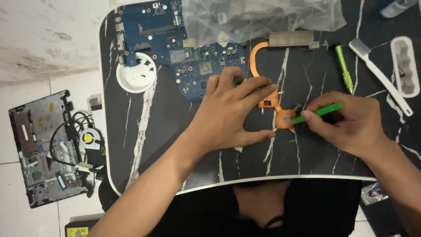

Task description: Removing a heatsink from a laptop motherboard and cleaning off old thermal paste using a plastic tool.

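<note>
A copper heat pipe [258, 57] with two flat pads lies on a black marble-patterned table [166, 145]. My left hand [232, 114] rests on the table with its fingers pressing the pipe near the upper pad. My right hand [346, 123] holds a thin green tool [318, 113], its tip touching the lower copper pad [286, 119]. A blue circuit board [175, 48] lies beyond my left hand.
A white round lid [137, 74] sits on the board's left end. A clear plastic bag [258, 17] covers the board's far side. A green screwdriver [344, 70], white brush [379, 74] and white tray [405, 66] lie at right. An opened laptop base [41, 149] and fan [90, 138] lie on the floor.
</note>
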